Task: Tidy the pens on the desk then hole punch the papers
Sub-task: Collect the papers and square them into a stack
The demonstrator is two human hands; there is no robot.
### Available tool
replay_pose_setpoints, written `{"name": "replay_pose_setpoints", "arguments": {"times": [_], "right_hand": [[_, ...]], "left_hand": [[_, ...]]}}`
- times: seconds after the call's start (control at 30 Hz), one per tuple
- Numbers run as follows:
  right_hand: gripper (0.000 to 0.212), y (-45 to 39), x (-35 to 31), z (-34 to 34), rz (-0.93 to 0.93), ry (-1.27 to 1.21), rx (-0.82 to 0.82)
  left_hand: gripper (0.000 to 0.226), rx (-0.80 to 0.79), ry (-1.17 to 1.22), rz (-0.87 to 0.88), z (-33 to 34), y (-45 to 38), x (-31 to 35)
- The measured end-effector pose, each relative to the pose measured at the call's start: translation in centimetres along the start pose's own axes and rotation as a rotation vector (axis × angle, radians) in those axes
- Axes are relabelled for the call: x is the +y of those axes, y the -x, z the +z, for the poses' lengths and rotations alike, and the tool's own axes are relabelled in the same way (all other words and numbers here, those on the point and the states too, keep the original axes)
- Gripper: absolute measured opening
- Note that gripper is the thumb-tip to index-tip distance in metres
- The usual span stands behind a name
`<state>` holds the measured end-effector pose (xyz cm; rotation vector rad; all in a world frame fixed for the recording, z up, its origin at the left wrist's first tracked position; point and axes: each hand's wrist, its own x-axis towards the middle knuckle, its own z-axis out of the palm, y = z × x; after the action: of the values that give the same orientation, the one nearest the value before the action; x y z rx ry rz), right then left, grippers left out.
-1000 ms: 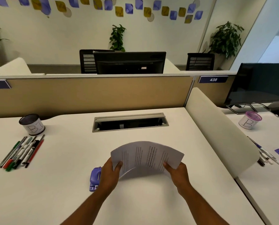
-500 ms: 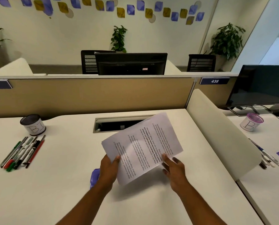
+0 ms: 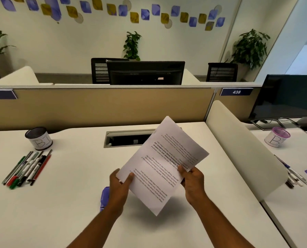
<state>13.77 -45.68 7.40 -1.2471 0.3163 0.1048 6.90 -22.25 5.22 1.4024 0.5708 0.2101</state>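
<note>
Printed white papers [image 3: 162, 161] are held up above the white desk [image 3: 63, 203], turned at an angle with the text facing me. My left hand [image 3: 120, 187] grips their left edge and my right hand [image 3: 192, 181] grips their lower right edge. A purple hole punch [image 3: 104, 197] lies on the desk, mostly hidden behind my left hand. Several pens [image 3: 28, 169] lie side by side at the desk's left. Behind them stands a dark cup marked "B1" [image 3: 38, 138].
A cable tray slot [image 3: 127, 137] is set in the desk behind the papers. A tan partition [image 3: 102, 104] closes the back. A rounded white divider [image 3: 243, 145] bounds the right side. Beyond it are a purple cup [image 3: 276, 136], more pens [image 3: 295, 176] and a monitor [image 3: 286, 97].
The papers went from bowed flat between both hands to raised and turned at an angle. My right hand let go briefly and has gripped the lower right edge again.
</note>
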Motion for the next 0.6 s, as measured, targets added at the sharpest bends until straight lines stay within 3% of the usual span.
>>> {"name": "replay_pose_setpoints", "arguments": {"times": [0.1,0.2,0.37,0.6], "right_hand": [[0.022,-0.6,-0.7,-1.4,0.045,0.108,-0.064],[0.021,-1.2,-1.1,-2.3,0.101,0.193,-0.134],[0.025,-1.5,-1.4,-2.3,0.158,0.282,-0.256],[0.032,-0.2,-1.1,-2.2,0.144,0.276,-0.277]], "left_hand": [[0.067,0.041,-0.124,0.093,-1.5,-1.1,1.3],[0.045,-0.113,-0.257,0.093,-2.0,-2.3,3.0],[0.016,-0.341,-0.250,-0.046,-1.6,-2.7,4.3],[0.013,-0.285,-0.233,-0.067,-2.0,-1.3,2.0]]}}
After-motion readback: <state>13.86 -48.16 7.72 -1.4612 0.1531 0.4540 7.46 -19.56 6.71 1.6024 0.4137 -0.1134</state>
